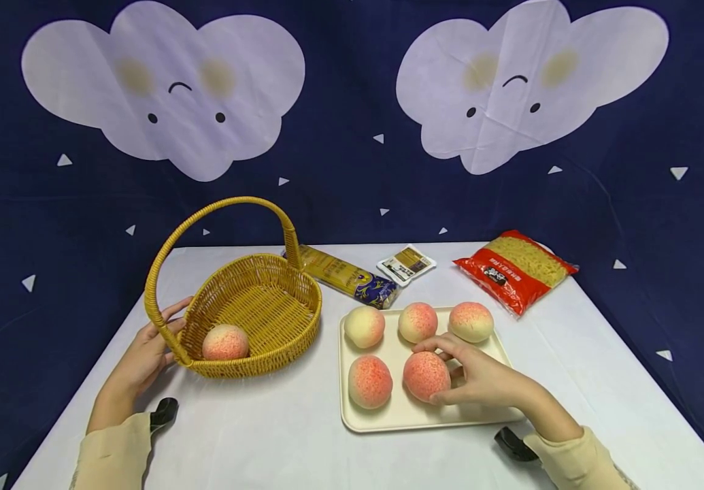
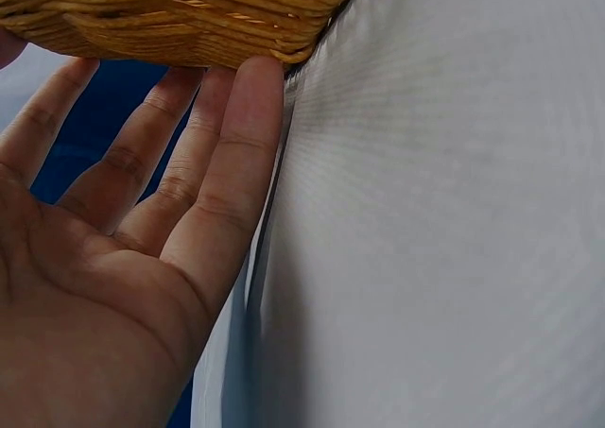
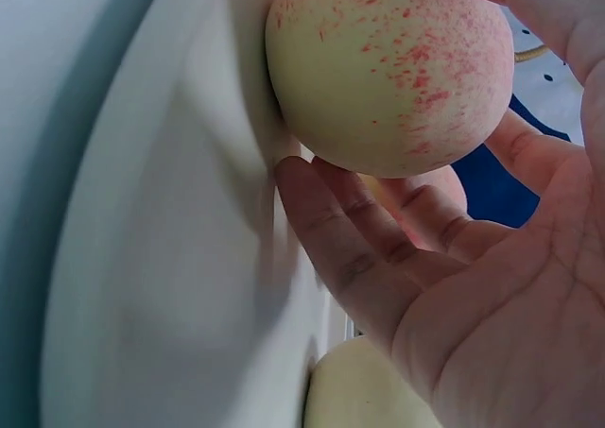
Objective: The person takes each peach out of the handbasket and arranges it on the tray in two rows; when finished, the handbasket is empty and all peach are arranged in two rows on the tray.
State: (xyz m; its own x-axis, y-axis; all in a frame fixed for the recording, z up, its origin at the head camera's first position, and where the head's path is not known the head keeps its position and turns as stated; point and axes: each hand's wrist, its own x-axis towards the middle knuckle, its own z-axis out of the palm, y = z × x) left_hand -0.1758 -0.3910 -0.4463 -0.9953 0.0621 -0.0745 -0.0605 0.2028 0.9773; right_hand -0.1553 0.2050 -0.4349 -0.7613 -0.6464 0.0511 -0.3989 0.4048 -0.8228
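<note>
A wicker basket [image 1: 311, 325] with a tall arched handle stands at the left, holding one peach [image 1: 226, 342] near its front. My left hand [image 1: 143, 355] touches the basket's left side; in the left wrist view its straight fingers [image 2: 241, 154] reach up against the woven wall. On the cream tray [image 1: 388, 422] to the right lie several pink-speckled peaches. My right hand [image 1: 480, 374] holds the front-right peach [image 1: 426, 376] between thumb and fingers. The right wrist view has that peach [image 3: 388, 78] close over the tray, fingertips curving along its underside.
Beside the held peach lies another peach [image 1: 370, 382], with more peaches [image 1: 417, 322] along the tray's back row. Behind are a long pasta packet [image 1: 345, 272], a small flat packet [image 1: 407, 264] and a red pasta bag [image 1: 513, 269]. A dark cloud-patterned cloth hangs behind the table.
</note>
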